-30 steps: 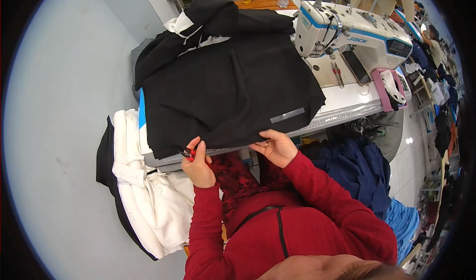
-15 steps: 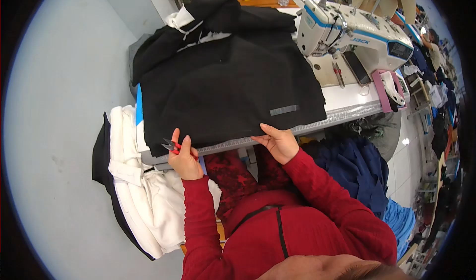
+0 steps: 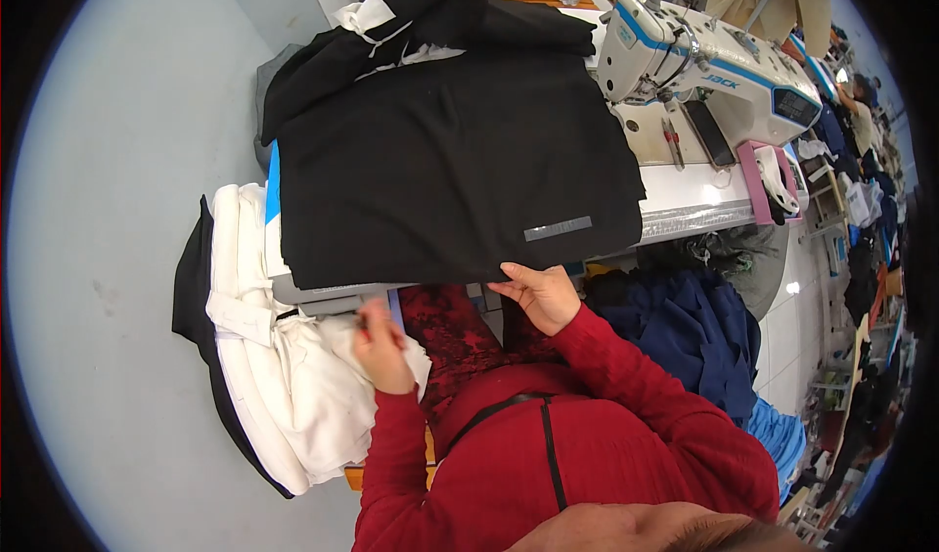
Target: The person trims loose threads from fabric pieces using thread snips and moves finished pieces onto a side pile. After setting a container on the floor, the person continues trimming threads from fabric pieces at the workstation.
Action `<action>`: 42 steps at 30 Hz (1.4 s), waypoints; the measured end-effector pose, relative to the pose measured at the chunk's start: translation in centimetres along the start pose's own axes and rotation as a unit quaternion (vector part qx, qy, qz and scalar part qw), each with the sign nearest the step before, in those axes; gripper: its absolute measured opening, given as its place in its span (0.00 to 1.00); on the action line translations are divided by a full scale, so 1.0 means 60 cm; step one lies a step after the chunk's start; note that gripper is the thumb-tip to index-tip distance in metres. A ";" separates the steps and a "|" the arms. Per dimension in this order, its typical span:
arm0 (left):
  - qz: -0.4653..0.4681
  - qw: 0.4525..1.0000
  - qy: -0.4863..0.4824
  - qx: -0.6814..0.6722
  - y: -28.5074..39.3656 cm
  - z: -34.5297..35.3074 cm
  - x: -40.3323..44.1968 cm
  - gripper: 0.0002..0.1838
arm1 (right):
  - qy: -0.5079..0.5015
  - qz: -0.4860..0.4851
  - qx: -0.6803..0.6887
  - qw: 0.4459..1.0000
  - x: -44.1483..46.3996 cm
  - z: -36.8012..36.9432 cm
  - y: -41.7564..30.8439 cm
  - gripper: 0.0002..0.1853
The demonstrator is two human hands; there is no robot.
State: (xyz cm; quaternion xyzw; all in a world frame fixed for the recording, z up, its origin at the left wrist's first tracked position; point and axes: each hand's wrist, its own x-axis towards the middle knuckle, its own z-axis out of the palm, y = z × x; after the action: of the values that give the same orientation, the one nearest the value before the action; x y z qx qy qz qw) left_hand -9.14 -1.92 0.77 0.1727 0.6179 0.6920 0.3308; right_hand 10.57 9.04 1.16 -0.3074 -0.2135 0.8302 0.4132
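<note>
Black fabric panels (image 3: 421, 171) lie stacked over the front of the sewing table, with a small grey strip (image 3: 558, 229) near the lower right edge. My right hand (image 3: 540, 296) pinches the front edge of the top black panel between thumb and fingers. My left hand (image 3: 381, 352) is off the cloth, over the white garments, and blurred by motion. A bit of red shows in its closed fingers, from the red-handled thread snips seen clearly a moment earlier; their blades are smeared now.
A white Jack sewing machine (image 3: 709, 73) stands at the right. Near it lie tweezers (image 3: 672, 143), a phone (image 3: 708, 133) and a pink box (image 3: 765, 185). White garments (image 3: 293, 386) hang at the left; navy cloth (image 3: 685, 327) is heaped at the right. Another person (image 3: 861, 112) is far right.
My left hand has let go of the black fabric's edge and moved down toward me with the snips. The front edge now curves up at the right hand, which has shifted slightly down.
</note>
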 end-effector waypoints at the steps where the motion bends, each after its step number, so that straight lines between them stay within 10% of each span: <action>1: -0.050 0.996 -0.068 0.009 0.004 0.011 -0.017 0.16 | 0.001 -0.002 0.001 1.000 0.000 0.002 0.001 0.07; 10: -0.151 0.952 -0.265 0.016 -0.019 0.097 -0.079 0.17 | 0.030 -0.003 -0.039 0.999 0.001 0.006 -0.003 0.05; 42: -0.081 0.963 -0.240 0.089 -0.022 0.135 -0.075 0.12 | 0.034 0.066 -0.004 0.997 -0.011 0.013 -0.010 0.08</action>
State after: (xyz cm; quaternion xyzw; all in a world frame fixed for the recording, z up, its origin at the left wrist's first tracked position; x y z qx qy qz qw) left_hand -0.34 1.09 1.67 0.3117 0.5912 0.5439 0.5075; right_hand 10.65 8.74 2.31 -0.3511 -0.1819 0.8437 0.3631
